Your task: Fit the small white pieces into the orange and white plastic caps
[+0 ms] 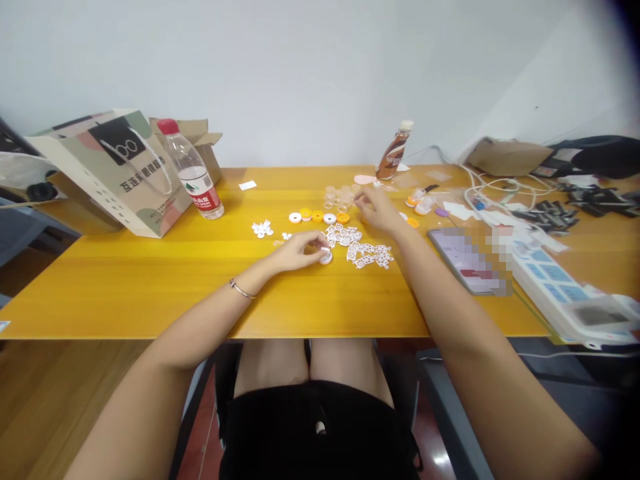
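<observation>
My left hand (303, 251) rests on the table, its thumb and fingers closed around a small round white disc-like piece (325, 256). Farther back, my right hand (376, 208) reaches down at the edge of a group of clear plastic round cups (337, 196). Its fingers are bent and pinched together; what lies between the fingertips is too small to make out. Between the hands is a row of orange and white ring-shaped discs (317, 217). White lattice-patterned pieces (370, 255) lie in front of my right hand. Small white pieces (263, 229) form a pile left of the row.
At left stand a paper bag (135, 177), a cardboard box (207, 143) and a red-capped water bottle (195, 177). A brown drink bottle (395, 152) is at the back. Beside my right forearm lie a phone (463, 260), a power strip (555, 280) and white cables (493, 190).
</observation>
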### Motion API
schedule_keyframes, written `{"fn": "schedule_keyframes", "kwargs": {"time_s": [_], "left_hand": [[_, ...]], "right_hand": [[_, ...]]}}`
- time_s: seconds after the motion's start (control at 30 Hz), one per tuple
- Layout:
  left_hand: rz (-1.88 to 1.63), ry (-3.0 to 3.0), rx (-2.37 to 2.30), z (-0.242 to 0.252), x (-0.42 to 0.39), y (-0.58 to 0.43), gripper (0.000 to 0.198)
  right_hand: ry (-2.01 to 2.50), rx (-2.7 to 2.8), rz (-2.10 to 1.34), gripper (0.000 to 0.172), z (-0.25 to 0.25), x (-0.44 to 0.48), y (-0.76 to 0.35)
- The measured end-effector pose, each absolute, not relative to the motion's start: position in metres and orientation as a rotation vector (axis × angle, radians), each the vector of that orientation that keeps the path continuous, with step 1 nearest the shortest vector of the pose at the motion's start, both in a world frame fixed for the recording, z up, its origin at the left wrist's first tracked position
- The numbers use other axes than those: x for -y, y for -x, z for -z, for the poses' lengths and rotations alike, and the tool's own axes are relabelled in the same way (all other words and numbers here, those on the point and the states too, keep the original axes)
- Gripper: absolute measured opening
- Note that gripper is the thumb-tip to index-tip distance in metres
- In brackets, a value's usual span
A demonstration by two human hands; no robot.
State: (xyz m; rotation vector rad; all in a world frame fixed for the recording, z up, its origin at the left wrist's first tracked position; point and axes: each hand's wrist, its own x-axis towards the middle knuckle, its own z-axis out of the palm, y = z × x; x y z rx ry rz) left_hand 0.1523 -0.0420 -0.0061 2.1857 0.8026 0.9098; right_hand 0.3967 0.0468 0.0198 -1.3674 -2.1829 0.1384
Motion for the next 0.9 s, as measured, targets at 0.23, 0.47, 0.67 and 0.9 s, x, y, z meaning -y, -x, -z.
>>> {"fn": "schedule_keyframes", "kwargs": {"time_s": [0.23, 0.47, 0.67, 0.9], "left_hand": [[-1.173, -1.99, -0.904, 0.0, 0.04, -0.154, 0.02], [-1.225, -1.819, -0.855, -0.003, 0.044, -0.161, 0.033], [-1.204, -1.961, -0.987, -0.002, 0.044, -0.159, 0.028], [-1.117, -2.017, -0.978, -0.002, 0.044, -0.154, 0.026]], "right_hand": [[0.868, 2.055, -0.909, 0.049, -0.03, 0.023, -0.363], [0.776, 1.998, -0.854, 0.057, -0.014, 0.039, -0.344], [0.782, 2.053, -0.829, 0.06, -0.01, 0.041, -0.346], [1.067, 2.346, -0.496, 0.055, -0.009, 0.04, -0.352]]}}
